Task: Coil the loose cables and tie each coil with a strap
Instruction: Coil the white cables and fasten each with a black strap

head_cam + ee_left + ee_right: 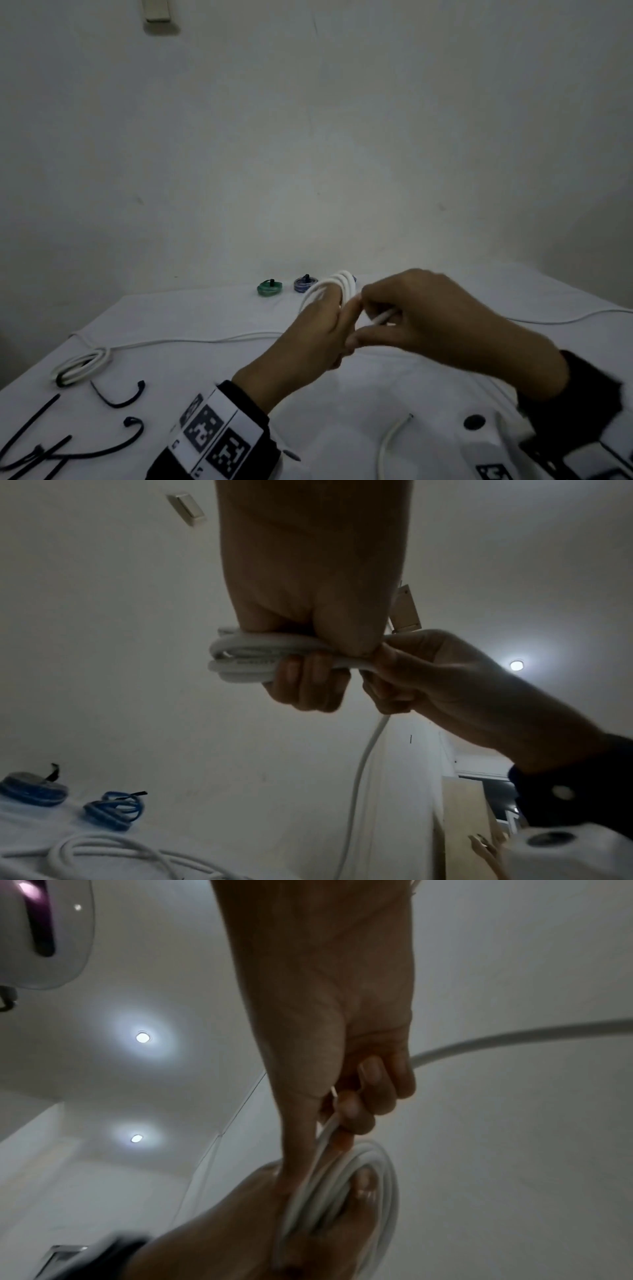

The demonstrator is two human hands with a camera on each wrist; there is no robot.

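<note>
White cable coil [337,284] clamped in left hand [315,337]; right hand [421,315] pinches blurred strand.

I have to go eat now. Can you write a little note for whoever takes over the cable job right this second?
Left hand: grips the white coil, held up above the table.
Right hand: pinches the loose run of the same cable right beside the coil; the rest trails down to the table.
Done: a green coil and a blue coil lie at the far edge, each with a dark strap end sticking up. Another white coil lies near left; whether it is strapped is unclear.
Left: finish winding this cable, then tie it with one of the black straps near left.
</note>
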